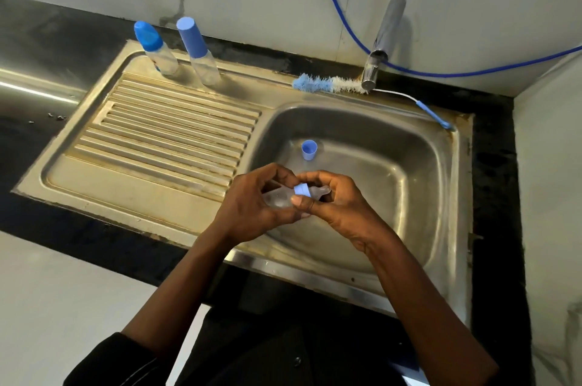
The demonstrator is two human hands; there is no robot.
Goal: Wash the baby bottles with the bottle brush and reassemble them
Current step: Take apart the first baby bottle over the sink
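Our left hand point(248, 209) holds the clear bottle point(277, 198), and our right hand point(343, 206) pinches its blue ring point(301, 189). We should keep the bottle steady and turn only the ring.

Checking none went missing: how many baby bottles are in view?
3. The round-capped bottle and the straight-capped bottle stand at the back of the drainboard; the third bottle is held by the left hand and right hand over the basin. None looks hidden.

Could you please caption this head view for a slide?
A blue cap sits in the sink while left hand and right hand grip a clear baby bottle above.
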